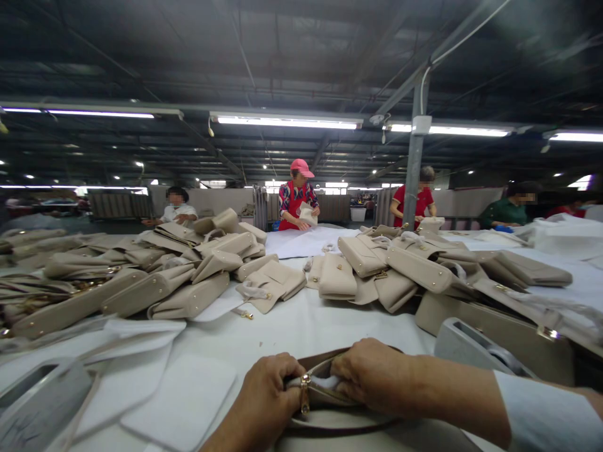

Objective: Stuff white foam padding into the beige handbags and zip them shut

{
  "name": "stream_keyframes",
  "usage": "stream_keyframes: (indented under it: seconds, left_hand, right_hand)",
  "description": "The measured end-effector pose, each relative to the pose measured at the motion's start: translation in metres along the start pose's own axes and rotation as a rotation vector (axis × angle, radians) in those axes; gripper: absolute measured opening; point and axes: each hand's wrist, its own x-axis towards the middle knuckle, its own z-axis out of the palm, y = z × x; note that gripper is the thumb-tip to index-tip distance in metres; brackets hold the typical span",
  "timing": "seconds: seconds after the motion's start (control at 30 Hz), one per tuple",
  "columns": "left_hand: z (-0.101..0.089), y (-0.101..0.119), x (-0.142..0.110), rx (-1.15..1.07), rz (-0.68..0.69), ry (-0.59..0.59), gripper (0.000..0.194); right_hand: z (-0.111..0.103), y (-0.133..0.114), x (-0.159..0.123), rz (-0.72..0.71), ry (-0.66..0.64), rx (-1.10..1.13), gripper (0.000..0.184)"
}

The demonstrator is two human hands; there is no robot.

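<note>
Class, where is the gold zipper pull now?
In the head view, the gold zipper pull is low near the centre, on the open bag, between the left hand and the right hand.

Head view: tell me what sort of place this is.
Most likely a handbag factory floor: heaps of similar beige bags crowd a white-covered table, people work along its far side, and strip lights hang beneath a metal roof.

White-covered table [301, 326] bears heaped beige bags [188, 292], white sheets [181, 395], and 2 grey holders [44, 405].
</note>
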Motion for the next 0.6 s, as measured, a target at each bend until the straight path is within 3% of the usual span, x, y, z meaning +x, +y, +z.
stream_keyframes:
  seconds: [0.17,0.23,0.47,0.6]
  left_hand:
    - [-0.002,0.003,0.005,0.030,0.188,0.088,0.031]
    - [-0.006,0.008,0.007,0.094,0.236,0.043,0.028]
    - [-0.013,0.029,0.015,0.406,0.233,-0.130,0.012]
    - [-0.011,0.033,0.018,0.555,0.179,-0.117,0.018]
  right_hand:
    - [0.000,0.016,0.009,-0.079,0.019,0.123,0.018]
    - [0.001,0.020,0.015,-0.128,0.019,0.172,0.015]
    - [0.007,0.024,0.015,-0.152,0.055,0.167,0.023]
    - [0.012,0.034,0.003,-0.182,0.202,0.209,0.027]
